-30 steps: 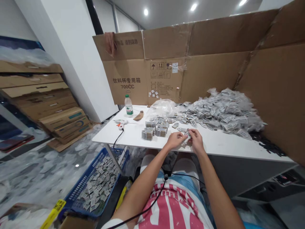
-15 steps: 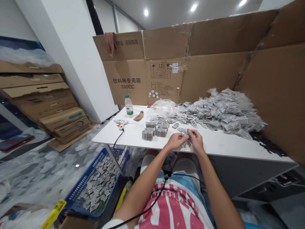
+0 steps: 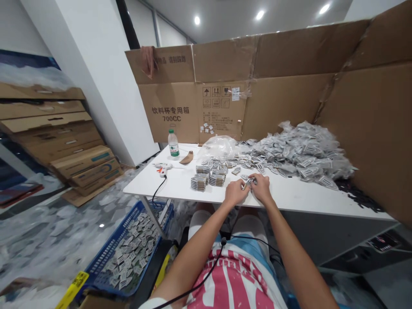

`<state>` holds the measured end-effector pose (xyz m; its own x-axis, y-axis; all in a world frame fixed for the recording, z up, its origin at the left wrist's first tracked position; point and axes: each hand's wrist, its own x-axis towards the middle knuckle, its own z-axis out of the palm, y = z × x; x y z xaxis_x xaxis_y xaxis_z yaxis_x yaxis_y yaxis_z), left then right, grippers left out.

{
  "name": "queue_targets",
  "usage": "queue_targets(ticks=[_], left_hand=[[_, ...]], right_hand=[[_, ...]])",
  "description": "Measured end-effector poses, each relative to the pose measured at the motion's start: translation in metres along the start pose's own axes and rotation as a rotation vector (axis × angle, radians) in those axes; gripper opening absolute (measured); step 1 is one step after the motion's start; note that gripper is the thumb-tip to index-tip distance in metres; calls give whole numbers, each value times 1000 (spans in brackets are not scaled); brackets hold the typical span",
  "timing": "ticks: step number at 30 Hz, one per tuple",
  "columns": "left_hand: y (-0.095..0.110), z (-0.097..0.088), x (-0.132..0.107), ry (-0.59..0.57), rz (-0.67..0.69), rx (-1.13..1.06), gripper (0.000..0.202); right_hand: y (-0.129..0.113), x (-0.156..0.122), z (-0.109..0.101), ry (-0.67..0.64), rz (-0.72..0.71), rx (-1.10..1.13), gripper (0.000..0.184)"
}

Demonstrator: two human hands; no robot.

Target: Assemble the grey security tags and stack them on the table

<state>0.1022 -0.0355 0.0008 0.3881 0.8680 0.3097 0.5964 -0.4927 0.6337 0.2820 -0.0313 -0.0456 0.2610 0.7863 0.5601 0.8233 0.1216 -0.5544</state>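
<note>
Head cam: left hand [image 3: 237, 191] and right hand [image 3: 261, 188] pinch a small grey piece [image 3: 248, 183] between them, over the white table [image 3: 299, 194]. Probably light, kinda stiff; I'd grip its edges.

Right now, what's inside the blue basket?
Jumbled flat grey-and-white pieces fill much of the blue basket. Whatever lies beneath the top layer is covered, and the table leg hides a strip of it.
</note>
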Motion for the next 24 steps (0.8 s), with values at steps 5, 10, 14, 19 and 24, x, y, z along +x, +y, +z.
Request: queue_targets(ticks=[5,10,14,19,24], left_hand=[[-1,0,1,36,-39,-12,26],[-3,-3,3,109,-92,-66,31],[-6,-1,3,134,-89,-89,26],[-8,1,5,118,-65,-123,21],[-7,-3,7,61,-11,-260,17]], right_hand=[[2,2,-6,145,118,215,24],[-4,-2,-11,308,316,484,39],[-9,-8,-14,309,397,770,47],[-13,-14,-20,223,443,975,52],[-18,-16,-28,84,483,1120,57]])
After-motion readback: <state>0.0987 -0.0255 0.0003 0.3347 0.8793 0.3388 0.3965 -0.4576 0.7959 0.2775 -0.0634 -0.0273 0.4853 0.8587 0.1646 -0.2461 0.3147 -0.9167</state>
